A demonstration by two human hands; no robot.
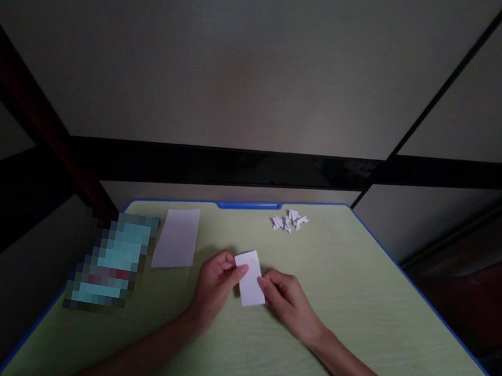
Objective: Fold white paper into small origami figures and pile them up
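A small white rectangle of paper is held between my two hands, a little above the middle of the table. My left hand pinches its left edge, thumb on top and the other fingers curled behind. On the opposite side, my right hand grips the right edge with its thumb across the front. The paper tilts slightly, its upper end leaning left. Whether it is folded in layers I cannot tell. Several small folded white paper pieces lie in a cluster near the far edge.
Left of my hands lies a stack or sheet of white paper. A blurred-out light-blue rectangular item sits at the table's left edge. The pale green table has a blue rim and a blue handle; cabinet panels stand behind.
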